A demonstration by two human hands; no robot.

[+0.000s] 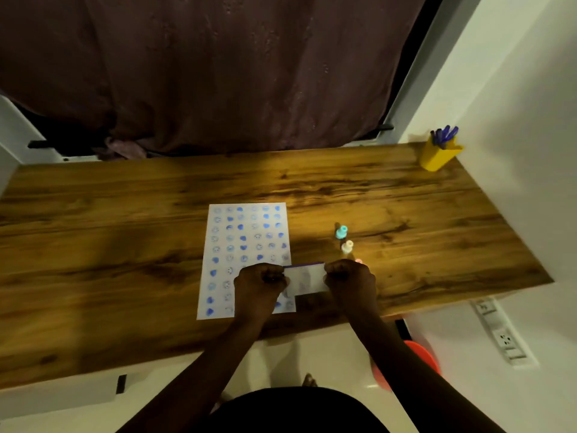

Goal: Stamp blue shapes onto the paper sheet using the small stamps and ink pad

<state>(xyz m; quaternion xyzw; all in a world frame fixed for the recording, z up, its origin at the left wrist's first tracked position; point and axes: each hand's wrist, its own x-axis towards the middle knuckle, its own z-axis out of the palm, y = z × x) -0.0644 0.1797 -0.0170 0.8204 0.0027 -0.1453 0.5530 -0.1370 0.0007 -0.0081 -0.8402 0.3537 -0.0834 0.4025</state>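
Both hands' grip [307, 278] around ink pad [306, 278]

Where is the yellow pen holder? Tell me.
In the head view, the yellow pen holder stands at the desk's far right corner beside the white wall, holding blue pens.

My left hand [259, 284] and right hand [349, 281] both out front, forearms converging, fists curled, knuckles up, fingertips pinching opposite ends of ink pad [307, 278] between them.
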